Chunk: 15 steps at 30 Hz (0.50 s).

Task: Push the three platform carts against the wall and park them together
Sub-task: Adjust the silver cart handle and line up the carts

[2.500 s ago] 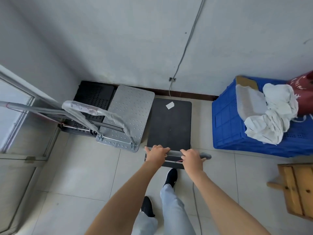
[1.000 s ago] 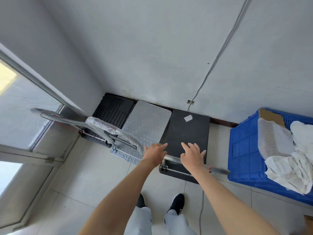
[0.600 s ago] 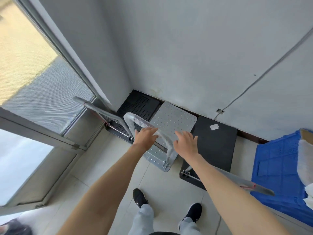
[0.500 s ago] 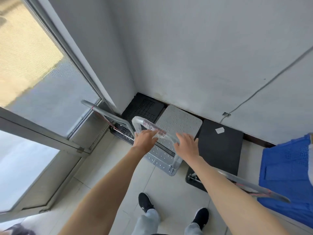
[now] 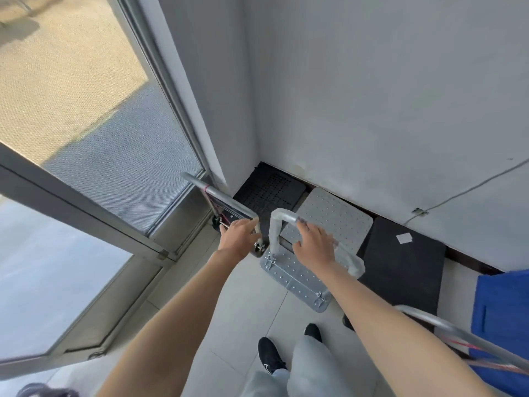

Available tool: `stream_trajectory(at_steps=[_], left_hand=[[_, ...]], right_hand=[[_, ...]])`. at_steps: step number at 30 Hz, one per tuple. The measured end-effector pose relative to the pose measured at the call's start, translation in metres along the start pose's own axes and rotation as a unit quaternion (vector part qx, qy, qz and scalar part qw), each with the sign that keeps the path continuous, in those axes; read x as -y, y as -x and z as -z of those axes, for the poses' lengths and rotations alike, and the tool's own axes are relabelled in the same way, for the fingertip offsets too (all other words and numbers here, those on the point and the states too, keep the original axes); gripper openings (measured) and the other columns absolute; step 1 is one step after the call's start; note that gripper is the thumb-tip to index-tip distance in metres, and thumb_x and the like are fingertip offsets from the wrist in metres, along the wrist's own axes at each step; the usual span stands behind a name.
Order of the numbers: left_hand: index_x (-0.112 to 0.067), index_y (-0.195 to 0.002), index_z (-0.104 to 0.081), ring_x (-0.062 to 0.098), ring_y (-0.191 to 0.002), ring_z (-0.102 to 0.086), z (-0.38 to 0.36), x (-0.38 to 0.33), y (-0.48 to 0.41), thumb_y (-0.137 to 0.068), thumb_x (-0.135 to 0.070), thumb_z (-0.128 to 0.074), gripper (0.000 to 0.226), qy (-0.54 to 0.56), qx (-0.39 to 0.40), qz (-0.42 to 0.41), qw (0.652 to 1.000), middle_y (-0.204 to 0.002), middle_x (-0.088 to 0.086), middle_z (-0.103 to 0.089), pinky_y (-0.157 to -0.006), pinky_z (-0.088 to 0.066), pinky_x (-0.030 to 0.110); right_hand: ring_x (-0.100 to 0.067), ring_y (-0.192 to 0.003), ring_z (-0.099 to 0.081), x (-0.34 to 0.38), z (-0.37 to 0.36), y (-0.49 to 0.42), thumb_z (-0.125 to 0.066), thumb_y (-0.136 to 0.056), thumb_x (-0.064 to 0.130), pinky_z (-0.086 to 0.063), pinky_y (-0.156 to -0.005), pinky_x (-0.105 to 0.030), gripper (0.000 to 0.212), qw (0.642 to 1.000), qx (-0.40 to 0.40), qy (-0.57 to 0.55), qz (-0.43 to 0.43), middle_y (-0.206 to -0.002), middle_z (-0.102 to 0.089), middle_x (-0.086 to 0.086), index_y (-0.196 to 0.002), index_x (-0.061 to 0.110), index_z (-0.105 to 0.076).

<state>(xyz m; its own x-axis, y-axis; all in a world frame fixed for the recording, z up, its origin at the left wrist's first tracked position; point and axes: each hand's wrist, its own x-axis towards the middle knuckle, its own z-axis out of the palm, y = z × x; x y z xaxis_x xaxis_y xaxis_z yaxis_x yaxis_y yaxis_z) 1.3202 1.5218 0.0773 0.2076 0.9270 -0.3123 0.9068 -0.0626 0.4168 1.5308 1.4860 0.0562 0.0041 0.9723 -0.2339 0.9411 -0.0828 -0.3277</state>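
Grey wall ahead of both hands: left hand curls round bare handle of perforated black cart; right hand drapes over wrapped handle of silver cart, closure unclear; smooth black cart sits right of it, all three decks at wall.

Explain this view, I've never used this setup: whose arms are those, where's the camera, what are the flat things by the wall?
No machine: a person works bare-handed, and the one camera sits on their head, looking forward and down, so the arms are the wearer's. On the floor along the wall stand three platform carts side by side: a black perforated cart in the corner, a grey cart in the middle, a plain black cart to its right. The right hand rests, fingers spread, on the grey cart's plastic-wrapped handle. The left hand is at the corner cart's metal handle; its grip is hidden. A blue crate stands far right.
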Motion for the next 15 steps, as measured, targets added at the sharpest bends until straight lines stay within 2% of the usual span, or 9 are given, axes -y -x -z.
stream_trajectory(at_steps=[4, 8, 11, 15], left_hand=[[-0.026, -0.139, -0.045, 0.024, -0.129, -0.042, 0.013, 0.027, -0.007, -0.096, -0.034, -0.05, 0.044, 0.015, 0.003, 0.031, 0.999, -0.128, -0.002, -0.057, -0.11, -0.01, 0.07], [-0.025, -0.142, -0.042, 0.024, -0.131, -0.04, 0.019, 0.045, -0.031, -0.096, -0.038, -0.05, 0.048, -0.013, 0.024, 0.041, 0.999, -0.13, 0.0, -0.056, -0.109, -0.015, 0.064], [-0.026, -0.144, -0.04, 0.024, -0.137, -0.033, 0.027, 0.043, -0.063, -0.096, -0.036, -0.049, 0.05, -0.008, 0.034, 0.041, 0.999, -0.142, -0.002, -0.049, -0.112, -0.01, 0.066], [-0.026, -0.145, -0.038, 0.024, -0.135, -0.038, 0.027, 0.024, -0.107, -0.096, -0.035, -0.047, 0.05, -0.026, 0.063, 0.014, 0.998, -0.142, -0.001, -0.049, -0.112, -0.014, 0.065]], right_hand=[[-0.031, -0.126, -0.044, 0.023, -0.01, -0.029, -0.047, -0.086, 0.027, -0.038, -0.1, -0.059, 0.049, 1.0, 0.019, 0.005, 0.012, -0.136, -0.051, -0.008, -0.135, 0.022, -0.043], [-0.029, -0.128, -0.043, 0.035, -0.018, -0.058, -0.046, -0.088, 0.029, -0.036, -0.102, -0.059, 0.05, 0.999, 0.031, 0.012, 0.0, -0.139, -0.05, -0.007, -0.138, 0.023, -0.041], [-0.028, -0.13, -0.041, 0.035, -0.022, -0.084, -0.046, -0.09, 0.028, -0.027, -0.105, -0.063, 0.048, 0.999, 0.036, 0.008, -0.036, -0.14, -0.049, -0.005, -0.138, 0.025, -0.041], [-0.029, -0.137, -0.033, 0.029, -0.029, -0.119, -0.044, -0.092, 0.029, -0.024, -0.108, -0.065, 0.054, 0.994, 0.069, -0.014, -0.086, -0.149, -0.04, -0.004, -0.144, 0.027, -0.033]])
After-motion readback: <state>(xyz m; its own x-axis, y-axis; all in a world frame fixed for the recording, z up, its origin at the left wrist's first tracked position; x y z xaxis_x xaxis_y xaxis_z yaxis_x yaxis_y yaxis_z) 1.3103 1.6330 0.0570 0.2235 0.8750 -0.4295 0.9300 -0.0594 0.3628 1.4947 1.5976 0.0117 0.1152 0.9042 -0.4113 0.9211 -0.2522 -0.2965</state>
